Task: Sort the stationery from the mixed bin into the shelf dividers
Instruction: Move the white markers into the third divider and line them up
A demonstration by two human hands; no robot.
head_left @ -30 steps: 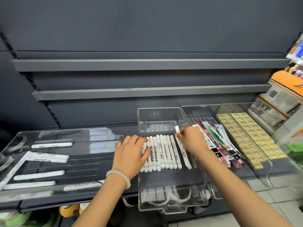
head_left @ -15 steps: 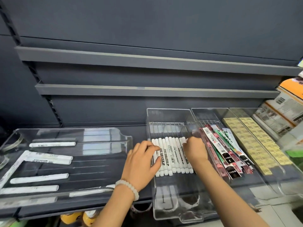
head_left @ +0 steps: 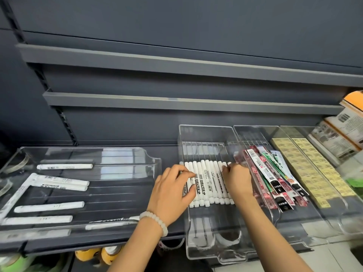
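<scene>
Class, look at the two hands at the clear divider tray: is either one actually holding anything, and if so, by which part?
Neither clearly holds anything. The left hand and right hand rest curled fingers on the row of white markers, at its two ends.

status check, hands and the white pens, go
Left hand and right hand both resting on the row of white pens in the middle divider. More white pens loose in the wide tray. Nothing in the way.

Bare forearms; white bead bracelet (head_left: 155, 220) on left wrist.
</scene>
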